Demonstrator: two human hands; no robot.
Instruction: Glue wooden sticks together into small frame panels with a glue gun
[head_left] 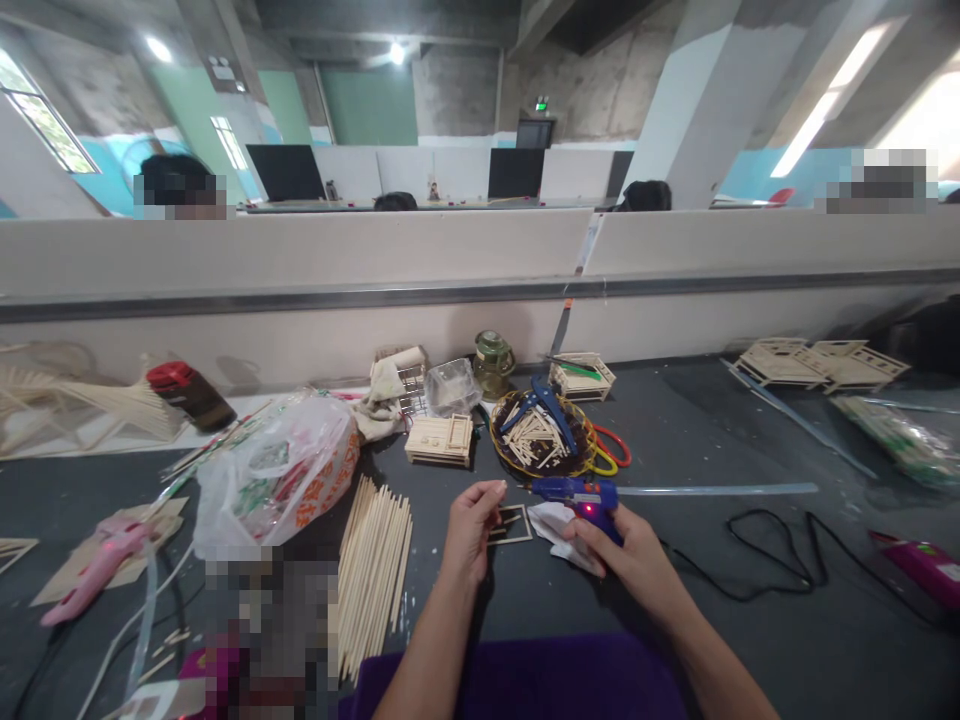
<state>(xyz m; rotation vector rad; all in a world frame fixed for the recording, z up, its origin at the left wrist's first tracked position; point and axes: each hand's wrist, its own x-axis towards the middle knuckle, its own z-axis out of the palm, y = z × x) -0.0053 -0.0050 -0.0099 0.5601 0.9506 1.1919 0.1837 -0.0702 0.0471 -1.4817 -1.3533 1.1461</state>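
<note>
My right hand (630, 550) grips a blue glue gun (574, 491) with a lit red light, and a crumpled white tissue (556, 525) is under its fingers. A long clear glue stick (720, 490) sticks out of the gun's back. The nozzle points left, close to my left hand (474, 525). Thumb and fingertips of that hand are pinched together; what they hold, if anything, is too small to make out. Beside its fingers is a small rectangular frame of wooden sticks (528, 524), partly hidden by the hand.
Left of my hands lie many long wooden sticks (373, 575) and a plastic bag (277, 470). Beyond stand a small wooden stick model (440, 441), a basket (504, 462) of short sticks with a blue caliper (556, 412), and a green jar (493, 362). A black cable (780, 590) winds at right.
</note>
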